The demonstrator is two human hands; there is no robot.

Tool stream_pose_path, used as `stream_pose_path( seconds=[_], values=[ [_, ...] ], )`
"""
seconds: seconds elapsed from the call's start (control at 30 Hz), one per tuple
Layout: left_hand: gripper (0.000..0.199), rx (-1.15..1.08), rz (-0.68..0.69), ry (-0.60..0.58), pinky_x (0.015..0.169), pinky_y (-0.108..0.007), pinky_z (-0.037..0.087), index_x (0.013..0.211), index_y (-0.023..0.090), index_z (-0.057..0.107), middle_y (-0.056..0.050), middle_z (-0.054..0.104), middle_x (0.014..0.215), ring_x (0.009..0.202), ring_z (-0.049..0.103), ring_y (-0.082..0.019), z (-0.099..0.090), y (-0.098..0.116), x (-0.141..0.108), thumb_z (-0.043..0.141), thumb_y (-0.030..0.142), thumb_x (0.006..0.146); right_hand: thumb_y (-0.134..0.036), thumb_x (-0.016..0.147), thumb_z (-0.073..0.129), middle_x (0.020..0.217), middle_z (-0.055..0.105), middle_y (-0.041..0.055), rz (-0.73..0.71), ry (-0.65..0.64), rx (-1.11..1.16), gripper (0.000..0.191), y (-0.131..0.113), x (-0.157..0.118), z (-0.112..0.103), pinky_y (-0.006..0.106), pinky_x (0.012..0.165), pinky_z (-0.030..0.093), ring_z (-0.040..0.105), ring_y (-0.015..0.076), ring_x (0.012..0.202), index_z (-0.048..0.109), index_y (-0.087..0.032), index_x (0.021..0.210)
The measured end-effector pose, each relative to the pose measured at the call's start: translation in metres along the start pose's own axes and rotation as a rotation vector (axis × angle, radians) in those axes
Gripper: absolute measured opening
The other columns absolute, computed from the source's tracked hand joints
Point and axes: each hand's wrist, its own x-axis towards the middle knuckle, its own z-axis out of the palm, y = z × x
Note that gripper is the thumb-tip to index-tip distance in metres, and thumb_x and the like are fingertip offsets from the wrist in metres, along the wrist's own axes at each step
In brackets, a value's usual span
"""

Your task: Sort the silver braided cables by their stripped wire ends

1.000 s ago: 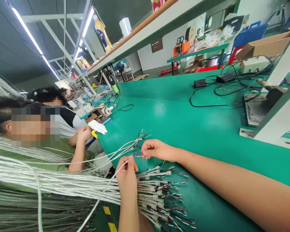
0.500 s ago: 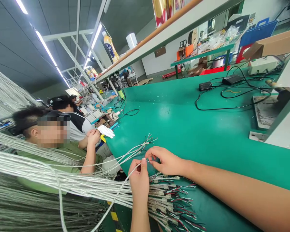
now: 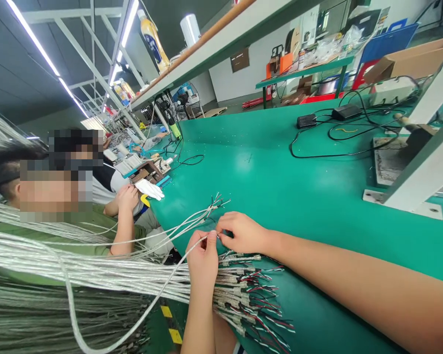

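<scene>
One pale braided cable (image 3: 161,290) loops up from below into my left hand (image 3: 203,253), whose thumb and fingers pinch it close to its end. My right hand (image 3: 241,232) meets it there, fingertips closed on the thin wires at the cable's tip; the wires are mostly hidden by the fingers. Under and beside my left wrist lies a thick bundle of like cables (image 3: 239,295), their stripped ends showing red, white and black wires. A smaller group of cables (image 3: 206,212) lies just beyond my hands, wire ends fanned out on the green table (image 3: 266,182).
A co-worker in a green shirt (image 3: 99,231) sits at the left, hands near a white glove (image 3: 149,189). Black adapters with cords (image 3: 306,121) lie at the back right, near a white metal post (image 3: 424,142). A shelf (image 3: 206,54) crosses overhead.
The view has turned slightly, so everything sits further left and a bit higher. Both hands keep their pinch at the cable's end; the held cable's loop hangs lower and wider.
</scene>
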Motion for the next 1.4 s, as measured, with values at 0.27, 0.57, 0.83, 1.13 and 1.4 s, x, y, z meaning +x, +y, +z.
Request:
stream_pose_path(
  seconds=[0.27, 0.57, 0.83, 1.13, 1.4],
  values=[
    [0.046, 0.084, 0.020, 0.072, 0.052, -0.023, 0.029, 0.067, 0.020, 0.046, 0.005, 0.040, 0.056, 0.054, 0.037, -0.012, -0.002, -0.003, 0.002, 0.060, 0.061, 0.083, -0.010, 0.081, 0.055, 0.075, 0.064, 0.0022, 0.017, 0.010, 0.022, 0.010, -0.001, 0.000, 0.000, 0.026, 0.068, 0.040, 0.057, 0.0161, 0.073, 0.061, -0.017, 0.078],
    [0.045, 0.172, 0.090, 0.120, 0.054, -0.024, 0.025, 0.058, 0.021, 0.029, 0.006, 0.025, 0.056, 0.055, 0.029, -0.011, 0.003, 0.013, -0.001, 0.055, 0.042, 0.087, -0.012, 0.089, 0.049, 0.076, 0.060, 0.0024, -0.075, -0.111, 0.047, 0.014, 0.002, -0.002, -0.001, 0.026, 0.068, 0.038, 0.053, 0.0154, 0.073, 0.056, -0.018, 0.079],
    [0.034, 0.198, 0.036, 0.087, 0.053, -0.023, 0.025, 0.062, 0.021, 0.036, 0.006, 0.031, 0.057, 0.054, 0.031, -0.011, 0.003, 0.017, -0.002, 0.057, 0.038, 0.081, -0.005, 0.068, 0.051, 0.072, 0.054, -0.0014, 0.249, 0.107, 0.452, 0.017, 0.007, 0.002, 0.003, 0.026, 0.058, 0.031, 0.044, 0.0122, 0.061, 0.054, -0.019, 0.077],
    [0.033, 0.267, -0.048, 0.060, 0.052, -0.023, 0.025, 0.060, 0.020, 0.039, 0.007, 0.033, 0.054, 0.053, 0.033, -0.010, 0.008, 0.015, 0.000, 0.060, 0.037, 0.081, -0.018, 0.071, 0.072, 0.104, 0.064, 0.0079, 0.284, -0.335, 1.528, 0.037, 0.021, 0.001, -0.027, 0.027, 0.070, 0.045, 0.059, 0.0136, 0.076, 0.063, -0.015, 0.107],
    [0.034, 0.523, 0.186, -0.105, 0.059, -0.025, 0.027, 0.064, 0.019, 0.040, 0.003, 0.045, 0.062, 0.062, 0.043, -0.013, 0.008, 0.020, -0.008, 0.050, 0.036, 0.092, -0.029, 0.073, 0.085, 0.068, 0.063, 0.0004, 0.420, -0.107, 1.628, 0.026, 0.022, 0.002, -0.017, 0.025, 0.069, 0.047, 0.058, 0.0105, 0.064, 0.066, -0.014, 0.084]
  ],
)
